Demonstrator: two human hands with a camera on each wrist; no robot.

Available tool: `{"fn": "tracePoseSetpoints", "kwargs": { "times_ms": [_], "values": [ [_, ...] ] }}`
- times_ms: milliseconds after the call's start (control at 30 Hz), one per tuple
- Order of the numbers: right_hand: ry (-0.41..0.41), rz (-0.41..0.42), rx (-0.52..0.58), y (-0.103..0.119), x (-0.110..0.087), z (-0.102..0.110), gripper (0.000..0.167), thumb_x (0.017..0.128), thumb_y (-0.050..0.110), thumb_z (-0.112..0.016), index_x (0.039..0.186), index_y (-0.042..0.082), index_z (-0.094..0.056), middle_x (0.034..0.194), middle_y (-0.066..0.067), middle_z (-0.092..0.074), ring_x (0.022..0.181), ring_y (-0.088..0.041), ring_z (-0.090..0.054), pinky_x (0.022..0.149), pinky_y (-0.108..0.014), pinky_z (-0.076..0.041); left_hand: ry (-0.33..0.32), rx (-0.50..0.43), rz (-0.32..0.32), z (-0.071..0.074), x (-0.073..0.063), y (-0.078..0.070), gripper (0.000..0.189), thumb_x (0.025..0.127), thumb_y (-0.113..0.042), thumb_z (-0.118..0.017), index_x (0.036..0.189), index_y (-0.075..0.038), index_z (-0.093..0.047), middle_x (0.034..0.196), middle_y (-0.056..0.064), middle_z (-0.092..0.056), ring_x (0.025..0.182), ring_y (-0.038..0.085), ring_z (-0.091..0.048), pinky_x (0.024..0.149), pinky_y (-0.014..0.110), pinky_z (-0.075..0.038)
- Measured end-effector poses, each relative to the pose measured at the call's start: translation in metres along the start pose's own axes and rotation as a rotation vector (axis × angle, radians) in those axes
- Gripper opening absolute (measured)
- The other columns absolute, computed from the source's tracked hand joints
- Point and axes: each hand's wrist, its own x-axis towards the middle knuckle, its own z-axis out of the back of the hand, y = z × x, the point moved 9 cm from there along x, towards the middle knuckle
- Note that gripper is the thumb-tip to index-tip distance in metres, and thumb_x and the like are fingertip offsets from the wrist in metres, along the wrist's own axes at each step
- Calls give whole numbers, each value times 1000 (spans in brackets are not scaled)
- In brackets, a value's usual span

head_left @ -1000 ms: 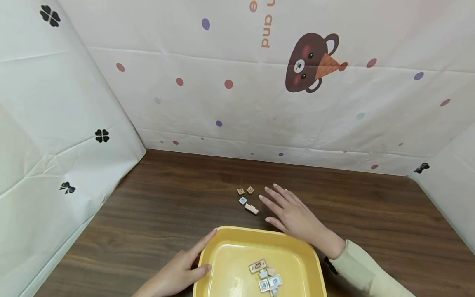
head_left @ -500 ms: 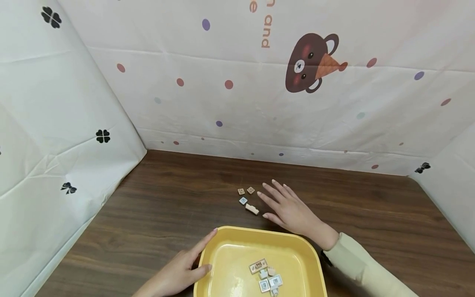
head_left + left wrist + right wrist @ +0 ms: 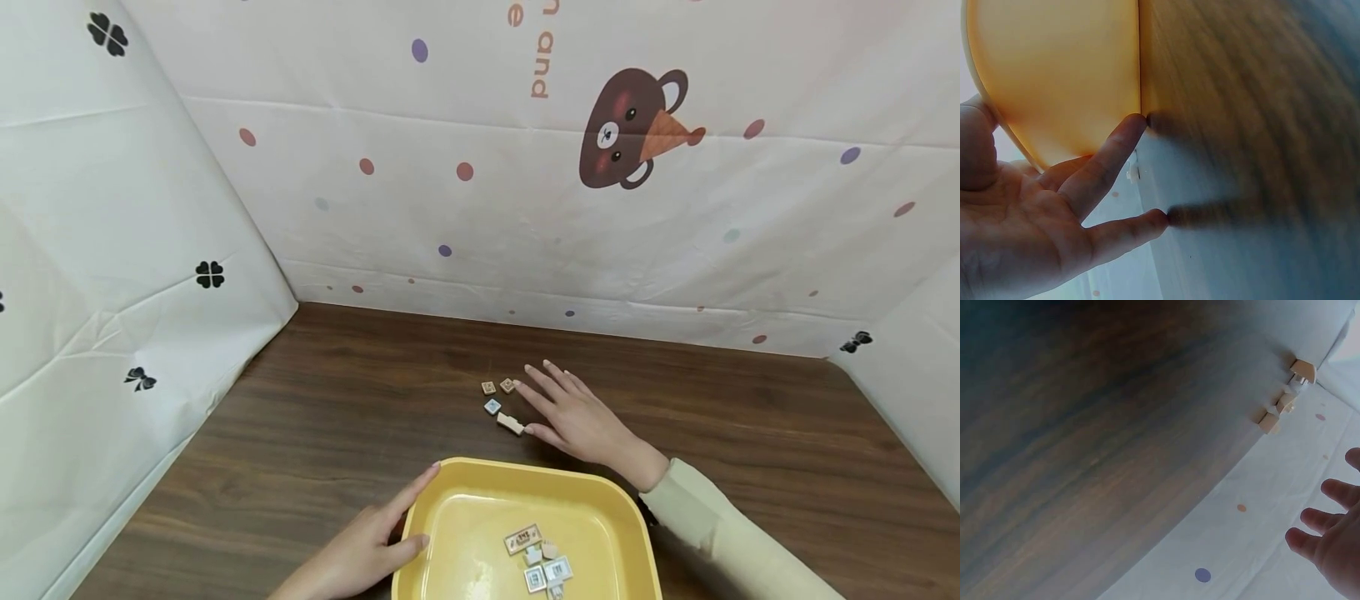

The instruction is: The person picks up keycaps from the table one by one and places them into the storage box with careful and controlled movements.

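A yellow tray [image 3: 517,475] stands at the front, with several small printed tiles and blocks [image 3: 558,570] inside. My left hand [image 3: 367,546] holds its left rim, thumb over the edge and the other fingers along the outer wall [image 3: 1054,69]; two fingertips reach down to the tabletop in the left wrist view. Beyond the tray lie two small tan square tiles [image 3: 489,387], a light blue square tile [image 3: 492,407] and a cream notched block [image 3: 511,423]. My right hand [image 3: 581,421] hovers just right of them with spread fingers and holds nothing, its thumb tip close by the notched block.
The dark wooden table [image 3: 360,400] runs back to a white printed cloth wall [image 3: 495,225]. Another cloth wall [image 3: 150,317] borders the left side, and a further one [image 3: 918,350] the right.
My right hand has moved a little left and away from me, nearer to the loose pieces. My left hand keeps its place on the tray, and the pieces lie as before.
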Motion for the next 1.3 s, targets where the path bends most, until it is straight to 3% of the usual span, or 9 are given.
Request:
{"fn": "tracePoseSetpoints", "kwargs": {
  "times_ms": [400, 600, 867, 1100, 1300],
  "values": [
    [45, -74, 271, -8, 12, -11, 61, 90, 37, -54, 140, 8, -35, 140, -19, -35, 124, -36, -38, 97, -48, -34, 9, -19, 13, -1, 0, 2, 67, 92, -17, -53, 147, -18, -15, 78, -7, -63, 68, 2, -58, 63, 22, -47],
    [120, -123, 399, -9, 15, -19, 61, 91, 37, -53, 141, 8, -35, 139, -17, -37, 124, -33, -38, 97, -46, -35, 9, -19, 5, 0, 0, 2, 67, 92, -17, -53, 147, -17, -15, 85, -1, -66, 71, 2, -59, 65, 21, -47],
    [79, -78, 546, -7, 19, -22, 52, 88, 28, -60, 132, 2, -47, 125, -15, -52, 116, -29, -48, 94, -44, -38, 5, -3, -7, 0, 0, 2, 66, 92, -17, -53, 147, -17, -16, 90, 0, -66, 74, 1, -58, 66, 21, -47],
    [60, -67, 742, -9, 20, -26, 33, 86, 16, -63, 117, 3, -61, 108, -9, -62, 93, -20, -58, 76, -32, -47, 29, -52, 28, -1, 1, 4, 67, 92, -17, -53, 147, -19, -15, 88, 0, -66, 71, 2, -59, 64, 21, -47],
    [148, -172, 920, -15, 20, -39, 36, 85, 12, -65, 116, -4, -59, 95, -11, -66, 82, -15, -60, 69, -24, -47, 8, -19, 4, 0, 0, 2, 67, 91, -14, -54, 147, -18, -16, 83, -3, -64, 69, 1, -58, 64, 20, -46]
  ]
}}
